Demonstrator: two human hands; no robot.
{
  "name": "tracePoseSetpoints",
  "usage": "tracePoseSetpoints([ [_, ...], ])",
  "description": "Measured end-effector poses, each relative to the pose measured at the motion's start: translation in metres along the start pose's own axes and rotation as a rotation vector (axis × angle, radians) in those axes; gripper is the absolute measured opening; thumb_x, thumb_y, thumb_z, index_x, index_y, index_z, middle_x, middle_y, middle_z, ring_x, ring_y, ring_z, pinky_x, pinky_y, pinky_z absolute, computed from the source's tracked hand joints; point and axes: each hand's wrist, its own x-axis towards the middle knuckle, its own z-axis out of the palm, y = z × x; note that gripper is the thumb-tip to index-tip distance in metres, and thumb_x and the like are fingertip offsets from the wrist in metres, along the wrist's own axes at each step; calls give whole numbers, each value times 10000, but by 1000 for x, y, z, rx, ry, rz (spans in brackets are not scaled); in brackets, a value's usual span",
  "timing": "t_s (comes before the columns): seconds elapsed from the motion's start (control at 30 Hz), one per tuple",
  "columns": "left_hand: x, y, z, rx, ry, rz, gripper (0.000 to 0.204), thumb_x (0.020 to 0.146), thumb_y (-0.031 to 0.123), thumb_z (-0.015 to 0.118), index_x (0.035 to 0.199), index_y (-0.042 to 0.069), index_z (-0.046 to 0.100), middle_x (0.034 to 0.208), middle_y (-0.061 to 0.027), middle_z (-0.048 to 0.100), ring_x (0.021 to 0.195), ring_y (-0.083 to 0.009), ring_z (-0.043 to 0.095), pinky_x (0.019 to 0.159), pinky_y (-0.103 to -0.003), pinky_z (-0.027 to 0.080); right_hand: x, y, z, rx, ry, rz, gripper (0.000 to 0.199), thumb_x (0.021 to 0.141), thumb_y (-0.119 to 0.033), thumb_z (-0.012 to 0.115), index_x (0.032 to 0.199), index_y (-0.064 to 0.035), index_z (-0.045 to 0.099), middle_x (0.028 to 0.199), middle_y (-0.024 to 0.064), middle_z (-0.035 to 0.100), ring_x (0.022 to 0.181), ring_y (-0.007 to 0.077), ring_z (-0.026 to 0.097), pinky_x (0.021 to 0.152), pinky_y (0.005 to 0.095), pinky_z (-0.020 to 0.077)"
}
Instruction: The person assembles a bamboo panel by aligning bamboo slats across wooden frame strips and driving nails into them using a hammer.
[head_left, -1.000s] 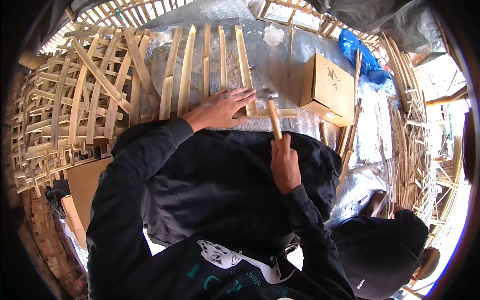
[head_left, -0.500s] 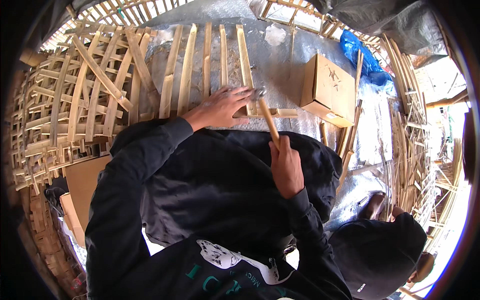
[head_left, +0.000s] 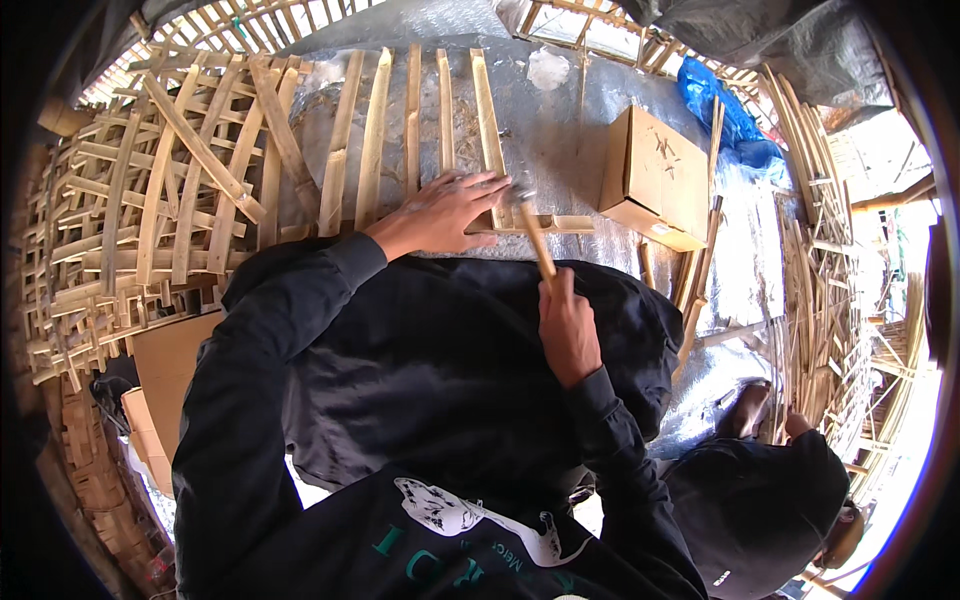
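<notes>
Hammer [head_left: 538, 240] in right hand [head_left: 570, 330], green-lettered sweatshirt [head_left: 345, 560]

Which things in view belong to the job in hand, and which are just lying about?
In the job, judging by contact and nearness:
hammer, in the right grip
lengthwise bamboo strip, at the left grip
crosswise bamboo strip, near the hammer's head

Apparently lying about:
cardboard box
blue plastic sheet

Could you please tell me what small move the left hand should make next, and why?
I would probably draw the left hand back leftward a little across the bamboo strips, because its fingertips lie very close to the head of the hammer, which the right hand grips by its handle.
</notes>
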Motion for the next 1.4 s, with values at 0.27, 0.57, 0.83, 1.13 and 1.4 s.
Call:
tracePoseSetpoints([
  [0.27,-1,-3,1,-32,-13,-1,796,964,536,635,1562,61,413,1648,-89,388,1525,-273,338,1212,-505,311,4,-6,4,108,62,7,224,1051,-184,579,980,-14,451,699,291,608,654,498,616,536,590,472],
  [0.57,2,-1,0,-51,48,24,799,962,525,649,1576,77,402,1604,-125,439,1527,-279,332,1227,-474,280,3,-16,-12,130,143,-14,253,1053,-219,580,1011,-14,438,709,290,633,650,506,624,549,590,482],
  [0.83,-1,-2,-3,-25,7,7,824,961,525,651,1597,86,365,1651,-93,375,1530,-277,325,1229,-467,285,7,-18,-14,63,88,-73,221,1059,-207,571,1033,-18,459,703,307,606,688,498,630,581,616,473],
  [1.13,1,-4,-2,-3,4,-2,775,970,545,620,1556,72,437,1653,-74,383,1532,-249,329,1223,-492,307,11,-11,-12,-11,79,-122,230,1047,-195,593,1010,-14,455,695,267,619,639,475,634,526,578,469],
  [1.4,-4,-4,1,-46,-18,-45,792,963,549,628,1562,72,428,1663,-65,366,1538,-246,318,1227,-505,299,10,-16,-13,-29,9,-95,211,1060,-173,558,1018,-8,432,690,286,618,654,494,633,543,599,483],
])
